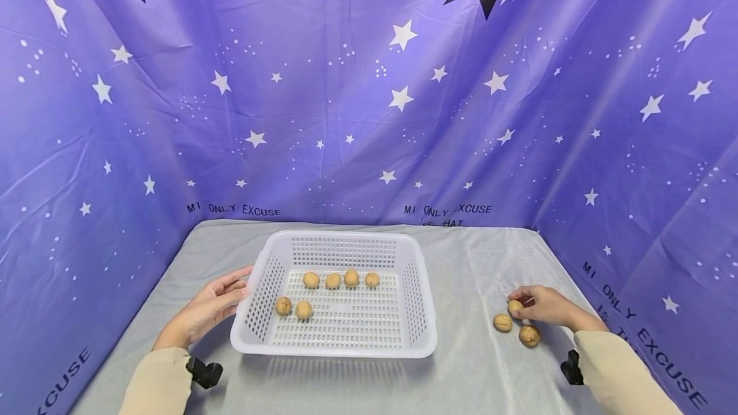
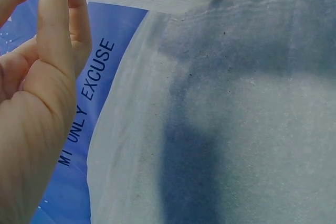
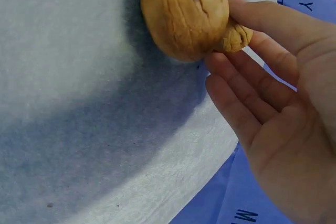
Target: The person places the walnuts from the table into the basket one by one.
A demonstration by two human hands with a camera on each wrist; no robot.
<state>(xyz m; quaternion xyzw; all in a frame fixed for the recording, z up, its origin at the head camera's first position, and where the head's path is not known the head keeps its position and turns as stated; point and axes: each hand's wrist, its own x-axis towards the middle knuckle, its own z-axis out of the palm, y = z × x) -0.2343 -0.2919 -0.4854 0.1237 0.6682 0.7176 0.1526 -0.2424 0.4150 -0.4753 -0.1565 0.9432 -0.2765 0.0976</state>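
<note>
A white plastic basket (image 1: 340, 352) with perforated walls holds several walnuts (image 1: 303, 310), in a back row and a front-left pair. At the basket's left side, my left hand (image 1: 210, 306) holds the rim with thumb and fingertips. The left wrist view shows this hand (image 2: 42, 77) at the basket's underside corner. On the right, my right hand (image 1: 544, 306) pinches a walnut (image 1: 515, 308) between thumb and fingers. Two more walnuts lie beside it, a lighter one (image 1: 503, 323) to the left and a darker one (image 1: 530, 336) in front. In the right wrist view, a near walnut (image 3: 185, 17) partly covers the pinched one (image 3: 237, 38).
A grey cloth (image 1: 461, 274) covers the table under the basket and walnuts. Purple curtains (image 1: 357, 114) with white stars rise at the back and both sides. Black wrist mounts (image 1: 204, 373) sit at both sleeves.
</note>
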